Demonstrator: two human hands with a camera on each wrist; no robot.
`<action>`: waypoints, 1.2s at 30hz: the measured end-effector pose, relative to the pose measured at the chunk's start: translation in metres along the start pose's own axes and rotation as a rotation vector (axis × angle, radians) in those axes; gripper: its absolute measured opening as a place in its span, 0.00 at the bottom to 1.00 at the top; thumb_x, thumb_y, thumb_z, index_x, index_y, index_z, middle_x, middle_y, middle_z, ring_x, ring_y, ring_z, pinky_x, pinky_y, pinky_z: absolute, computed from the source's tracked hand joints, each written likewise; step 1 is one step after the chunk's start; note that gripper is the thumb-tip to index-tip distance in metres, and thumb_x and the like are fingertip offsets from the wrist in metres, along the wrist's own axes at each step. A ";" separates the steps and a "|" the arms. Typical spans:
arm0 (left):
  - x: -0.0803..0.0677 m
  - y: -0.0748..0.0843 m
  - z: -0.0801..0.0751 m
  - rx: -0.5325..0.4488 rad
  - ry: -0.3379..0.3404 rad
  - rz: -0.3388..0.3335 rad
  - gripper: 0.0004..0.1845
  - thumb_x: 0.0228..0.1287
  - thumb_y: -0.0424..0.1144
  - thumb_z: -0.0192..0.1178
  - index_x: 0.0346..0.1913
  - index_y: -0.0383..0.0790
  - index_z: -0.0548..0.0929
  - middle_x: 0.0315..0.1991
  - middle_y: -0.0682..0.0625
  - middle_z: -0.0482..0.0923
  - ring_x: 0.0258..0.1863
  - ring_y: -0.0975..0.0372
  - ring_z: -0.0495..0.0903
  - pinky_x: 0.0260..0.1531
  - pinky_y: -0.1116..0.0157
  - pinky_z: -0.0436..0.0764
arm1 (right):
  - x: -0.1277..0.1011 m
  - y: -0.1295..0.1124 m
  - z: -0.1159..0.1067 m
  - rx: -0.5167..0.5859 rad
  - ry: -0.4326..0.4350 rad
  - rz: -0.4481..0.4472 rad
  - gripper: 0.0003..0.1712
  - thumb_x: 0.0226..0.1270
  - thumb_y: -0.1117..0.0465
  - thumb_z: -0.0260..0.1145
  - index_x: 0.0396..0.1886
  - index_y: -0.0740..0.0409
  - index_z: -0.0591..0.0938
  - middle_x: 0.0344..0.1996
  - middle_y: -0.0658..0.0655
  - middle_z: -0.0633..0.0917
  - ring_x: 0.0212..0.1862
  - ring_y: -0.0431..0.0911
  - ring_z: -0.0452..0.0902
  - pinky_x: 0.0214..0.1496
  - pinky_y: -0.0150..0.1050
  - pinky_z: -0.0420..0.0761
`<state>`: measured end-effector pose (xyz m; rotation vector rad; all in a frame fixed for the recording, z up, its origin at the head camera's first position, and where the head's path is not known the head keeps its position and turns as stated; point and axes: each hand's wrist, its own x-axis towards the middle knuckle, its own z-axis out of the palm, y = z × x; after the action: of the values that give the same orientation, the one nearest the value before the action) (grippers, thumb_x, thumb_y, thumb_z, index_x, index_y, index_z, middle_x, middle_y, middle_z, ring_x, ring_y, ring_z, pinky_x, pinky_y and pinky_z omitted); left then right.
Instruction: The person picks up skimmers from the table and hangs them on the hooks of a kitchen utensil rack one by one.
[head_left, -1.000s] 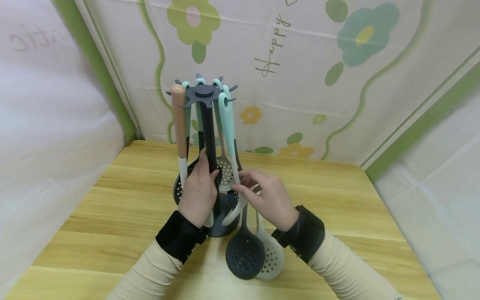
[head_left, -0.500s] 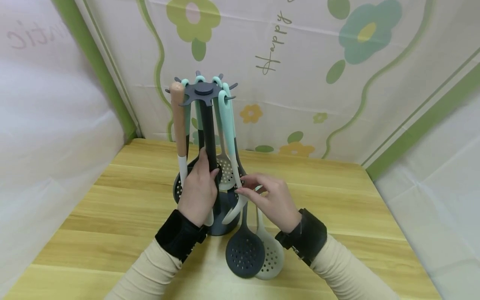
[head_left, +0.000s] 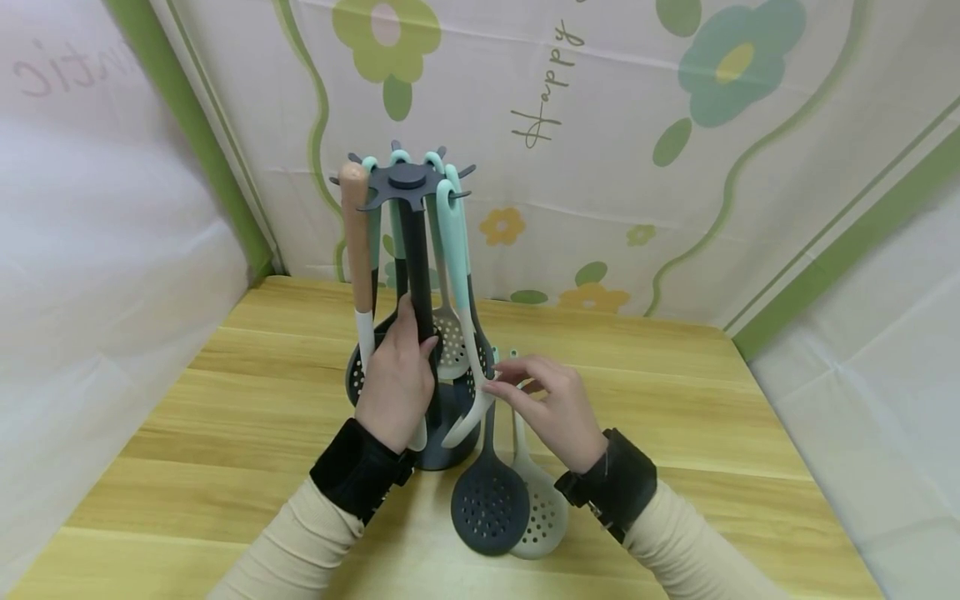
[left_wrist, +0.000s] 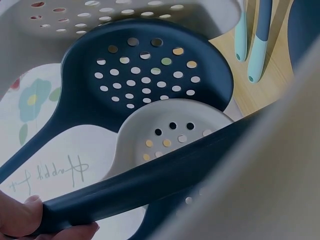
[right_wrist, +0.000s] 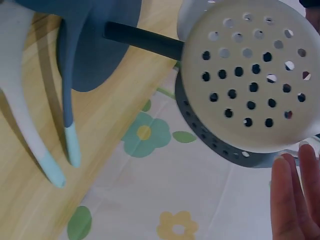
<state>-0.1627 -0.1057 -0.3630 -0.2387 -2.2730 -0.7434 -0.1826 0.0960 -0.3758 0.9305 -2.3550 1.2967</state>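
On the wooden table (head_left: 240, 392), near its back edge, the dark utensil rack (head_left: 411, 250) stands upright, its pole running straight up to a ring of hooks. The left hand (head_left: 396, 379) is curled round the pole at mid height. The right hand (head_left: 551, 408) sits just beside the rack, its fingers (head_left: 517, 375) loosely bent and touching the pale handle of a hanging mint-handled utensil (head_left: 459, 283); whether they pinch it cannot be told. Since a second ago that hand has drawn slightly down and to the right, while the left has stayed put. The rack carries a wooden-handled utensil (head_left: 358, 250) and several skimmers. A dark skimmer (head_left: 489, 504) and a pale skimmer (head_left: 542, 508) lie flat in front, overlapping, handles pointing toward the rack.
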 end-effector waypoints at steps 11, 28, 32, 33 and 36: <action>0.000 0.000 0.000 -0.016 0.002 -0.003 0.28 0.70 0.27 0.57 0.68 0.18 0.62 0.56 0.25 0.76 0.50 0.41 0.83 0.44 0.51 0.87 | -0.012 0.021 0.001 -0.036 0.042 0.092 0.10 0.60 0.62 0.74 0.41 0.56 0.87 0.33 0.51 0.88 0.36 0.41 0.83 0.38 0.37 0.88; 0.000 -0.001 0.001 -0.016 0.012 0.002 0.28 0.70 0.27 0.58 0.67 0.19 0.62 0.56 0.26 0.77 0.50 0.41 0.83 0.44 0.51 0.87 | -0.022 0.046 0.006 -0.087 0.008 0.239 0.13 0.61 0.58 0.74 0.44 0.57 0.88 0.32 0.52 0.88 0.36 0.43 0.84 0.36 0.31 0.85; 0.000 -0.002 0.002 -0.011 0.020 0.009 0.28 0.69 0.27 0.58 0.67 0.18 0.63 0.55 0.25 0.77 0.49 0.42 0.83 0.43 0.52 0.87 | -0.024 0.051 0.007 -0.104 -0.005 0.263 0.14 0.61 0.56 0.74 0.45 0.56 0.88 0.32 0.51 0.88 0.36 0.42 0.84 0.37 0.33 0.86; 0.000 -0.002 0.002 -0.009 0.022 0.011 0.28 0.69 0.27 0.58 0.67 0.18 0.63 0.55 0.25 0.77 0.49 0.42 0.83 0.42 0.52 0.87 | -0.024 0.053 0.007 -0.109 -0.010 0.269 0.13 0.61 0.56 0.74 0.44 0.56 0.88 0.32 0.51 0.87 0.36 0.42 0.84 0.38 0.34 0.86; 0.000 -0.002 0.002 -0.001 0.024 0.013 0.28 0.69 0.27 0.58 0.67 0.18 0.63 0.55 0.25 0.77 0.48 0.41 0.84 0.42 0.52 0.87 | -0.025 0.056 0.008 -0.128 -0.025 0.291 0.13 0.61 0.56 0.74 0.44 0.55 0.87 0.32 0.51 0.87 0.36 0.41 0.83 0.39 0.36 0.87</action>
<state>-0.1645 -0.1062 -0.3647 -0.2432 -2.2461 -0.7374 -0.2005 0.1208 -0.4296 0.5858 -2.6320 1.2184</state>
